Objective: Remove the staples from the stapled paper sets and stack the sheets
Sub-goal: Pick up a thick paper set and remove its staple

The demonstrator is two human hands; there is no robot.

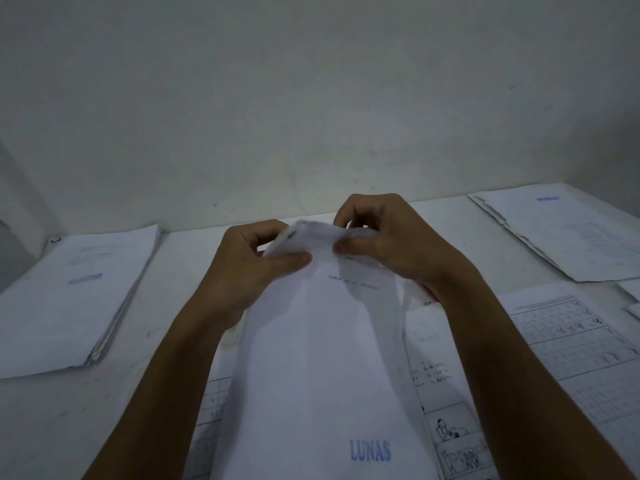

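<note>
Now, left hand (249, 268): fingers curled, thumb pressed on the top edge of the stapled paper set (322, 358), pinching it.
Right hand (384, 244): pinches the same top edge just beside the left, fingers curled behind the sheets.
Stapled paper set: held up off the counter (173, 271) between both hands, top edge blurred (staple not discernible), blue stamp "LUNAS" near its bottom.
Left pile (76, 296): thick stack lying flat, well apart.
Right pile (561, 233): sheets at the far corner.
Loose worksheets (568, 344): flat beneath the right forearm.
</note>
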